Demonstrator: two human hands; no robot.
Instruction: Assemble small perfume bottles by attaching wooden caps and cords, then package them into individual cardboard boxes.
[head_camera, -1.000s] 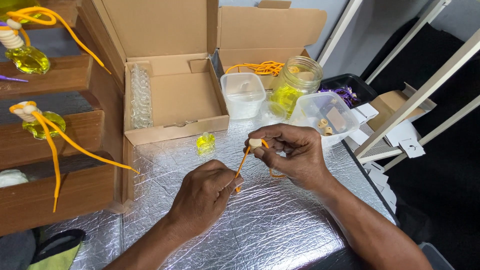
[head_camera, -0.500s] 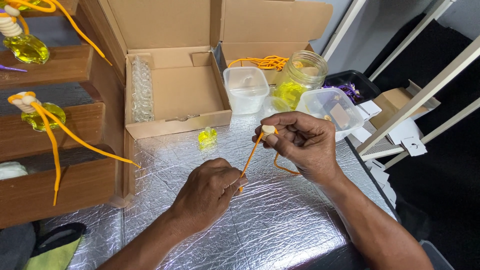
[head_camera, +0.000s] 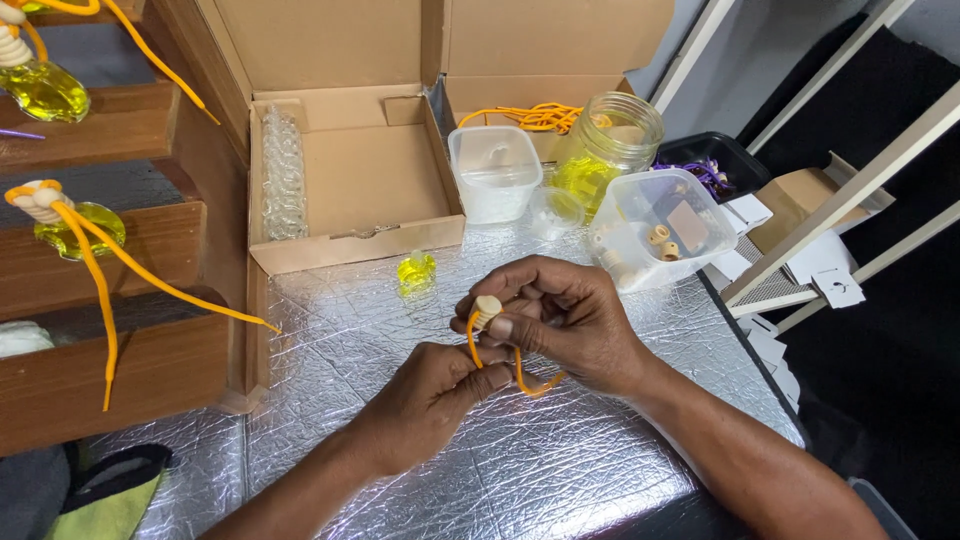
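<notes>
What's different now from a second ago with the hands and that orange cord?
The orange cord, earlier stretched straight between the hands, now bends into a loop below the right hand. The left hand has come up closer beneath it, still pinching the cord. The right fingers keep hold of the small wooden cap. The little yellow bottle, cardboard box and tubs stayed put.
</notes>
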